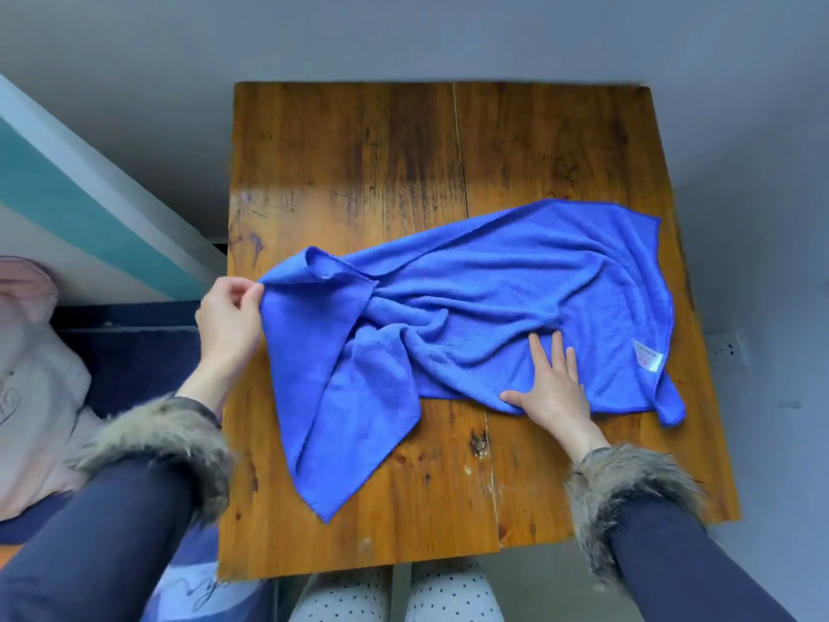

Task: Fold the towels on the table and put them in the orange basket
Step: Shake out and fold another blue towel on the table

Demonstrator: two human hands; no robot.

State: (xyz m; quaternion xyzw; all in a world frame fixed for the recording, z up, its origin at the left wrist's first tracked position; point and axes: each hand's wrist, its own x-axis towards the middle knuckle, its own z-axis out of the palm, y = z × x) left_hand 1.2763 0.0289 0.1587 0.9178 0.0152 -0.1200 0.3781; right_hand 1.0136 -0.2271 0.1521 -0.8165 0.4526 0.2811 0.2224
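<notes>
A blue towel [493, 289] lies crumpled and partly spread across the wooden table [359, 150]. A white label [647, 356] shows near its right edge. My left hand [229, 323] pinches the towel's left edge at the table's left side, lifting it slightly. My right hand [554, 381] lies flat with straight fingers on the towel's near edge. A loose corner of the towel points toward me at the lower left. No orange basket is in view.
A pink and white bundle of cloth [31, 374] lies on dark blue bedding [134, 365] to the left of the table. A wall socket [726, 350] sits to the right. The far half of the table shows bare wood.
</notes>
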